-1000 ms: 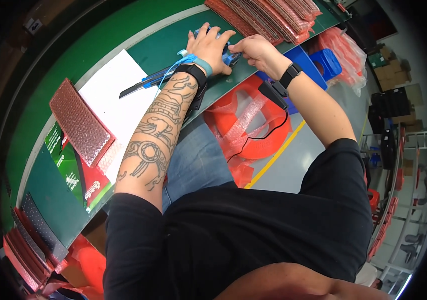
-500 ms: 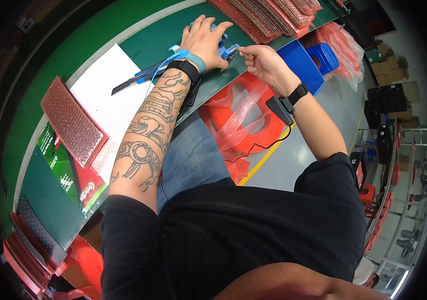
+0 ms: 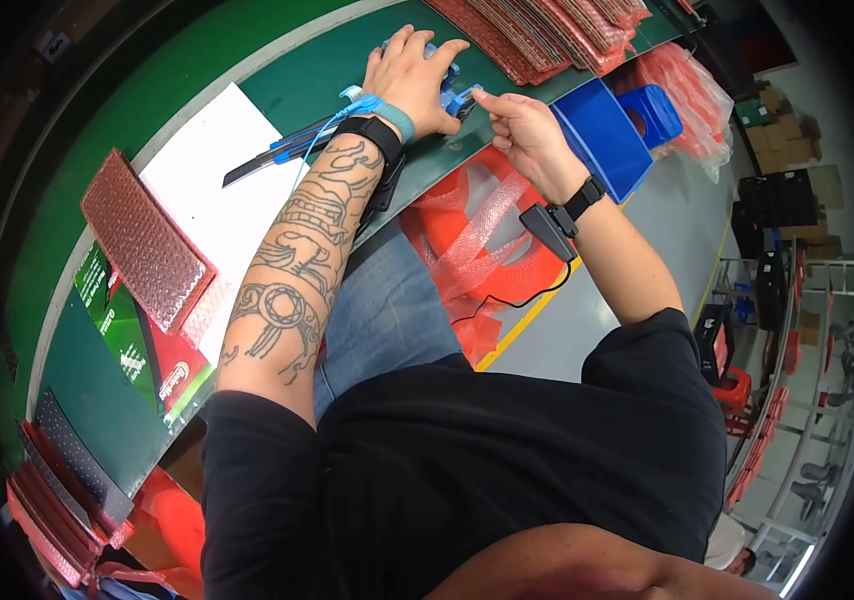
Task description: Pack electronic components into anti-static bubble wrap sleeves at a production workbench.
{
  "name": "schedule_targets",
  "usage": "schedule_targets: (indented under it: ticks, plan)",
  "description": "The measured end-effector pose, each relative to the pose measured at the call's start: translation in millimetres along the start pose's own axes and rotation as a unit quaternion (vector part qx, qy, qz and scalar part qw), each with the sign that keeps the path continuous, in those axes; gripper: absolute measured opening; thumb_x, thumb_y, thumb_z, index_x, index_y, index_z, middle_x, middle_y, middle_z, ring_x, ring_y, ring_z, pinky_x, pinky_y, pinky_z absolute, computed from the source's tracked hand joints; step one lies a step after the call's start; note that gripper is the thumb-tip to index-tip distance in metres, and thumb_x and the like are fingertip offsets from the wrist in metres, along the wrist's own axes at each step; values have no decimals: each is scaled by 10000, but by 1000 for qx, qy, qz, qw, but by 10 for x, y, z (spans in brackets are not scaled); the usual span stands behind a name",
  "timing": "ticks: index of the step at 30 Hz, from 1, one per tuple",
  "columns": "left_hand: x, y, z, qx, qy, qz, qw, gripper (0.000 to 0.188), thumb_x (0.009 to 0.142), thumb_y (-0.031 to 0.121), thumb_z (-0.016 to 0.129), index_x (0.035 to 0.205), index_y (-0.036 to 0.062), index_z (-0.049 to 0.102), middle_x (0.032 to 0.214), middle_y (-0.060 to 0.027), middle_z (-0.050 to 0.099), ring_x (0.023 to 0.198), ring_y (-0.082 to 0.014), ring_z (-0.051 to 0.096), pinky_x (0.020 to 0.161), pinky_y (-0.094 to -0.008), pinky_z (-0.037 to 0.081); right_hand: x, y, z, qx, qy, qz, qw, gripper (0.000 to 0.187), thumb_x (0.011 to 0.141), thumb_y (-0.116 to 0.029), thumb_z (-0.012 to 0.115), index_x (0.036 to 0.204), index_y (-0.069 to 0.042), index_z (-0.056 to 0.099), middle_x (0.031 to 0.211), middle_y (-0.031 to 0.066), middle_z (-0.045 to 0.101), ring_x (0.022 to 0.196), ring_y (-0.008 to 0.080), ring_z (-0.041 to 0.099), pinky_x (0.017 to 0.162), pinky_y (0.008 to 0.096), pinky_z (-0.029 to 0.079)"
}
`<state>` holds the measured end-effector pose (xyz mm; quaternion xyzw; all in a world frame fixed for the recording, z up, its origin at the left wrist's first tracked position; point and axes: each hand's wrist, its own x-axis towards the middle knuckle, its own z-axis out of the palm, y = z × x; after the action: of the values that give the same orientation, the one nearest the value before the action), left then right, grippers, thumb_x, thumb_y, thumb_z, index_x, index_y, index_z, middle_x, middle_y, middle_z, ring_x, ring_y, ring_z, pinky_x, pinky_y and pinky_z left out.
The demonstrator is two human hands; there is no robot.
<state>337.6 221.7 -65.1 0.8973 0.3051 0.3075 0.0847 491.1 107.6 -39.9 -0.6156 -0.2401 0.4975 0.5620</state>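
Observation:
My left hand (image 3: 409, 85) lies over a blue tape dispenser (image 3: 454, 100) near the bench's edge, fingers spread around its top and holding it down. Most of the dispenser is hidden under the palm. At its cutting end, my right hand (image 3: 532, 138) pinches thumb and forefinger together at what looks like the clear tape end, too small to see well. A black-and-blue utility knife (image 3: 272, 158) lies beside my left wrist, partly on a white sheet (image 3: 202, 165). My left wrist wears a teal band (image 3: 395, 120) with a blue cord.
Stacked pink bubble-wrapped panels (image 3: 537, 40) lie at the bench's far end. A bubble-wrapped pack (image 3: 147, 240) rests at the left. Past the edge are a blue bin (image 3: 602, 135) and a red bubble-wrap roll (image 3: 522, 280). More wrapped panels (image 3: 52, 520) stand lower left.
My right hand has shifted slightly left and its forearm has swung a little inward, the wrist device with it. The left hand stays over the dispenser.

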Motion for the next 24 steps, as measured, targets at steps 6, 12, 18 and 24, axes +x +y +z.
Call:
schedule_targets:
  ticks: [6,12,18,24]
  plan:
    - [5,6,-7,3,-4,1,1000,996,538,339,873,1450,303,477,1478,-166,454,1440,-386,343,1138,-544,338,27,-28,21,24,-9,-5,1000,305,902,-154,772,723,-158,525,662,-76,414,552,38,340,489,223,269]
    - [-3,10,-15,4,-11,-6,1000,993,539,336,876,1449,304,479,1484,-161,450,1447,-382,334,1139,-550,334,11,13,-28,17,-24,-3,1000,312,911,-170,768,725,-156,518,660,-73,390,552,44,331,490,224,263]
    - [-6,-17,40,-2,12,-1,1000,996,515,335,902,1425,328,497,1465,-146,464,1439,-378,340,1142,-570,314,81,20,-33,54,-44,3,998,356,920,-193,764,698,-157,489,657,-65,387,550,55,328,490,232,261]
    - [-14,0,28,-5,6,2,1000,975,525,337,900,1418,326,509,1460,-140,467,1442,-373,337,1146,-574,309,102,72,-40,61,-34,0,998,398,914,-214,774,673,-164,461,627,-67,375,534,61,322,484,236,251]
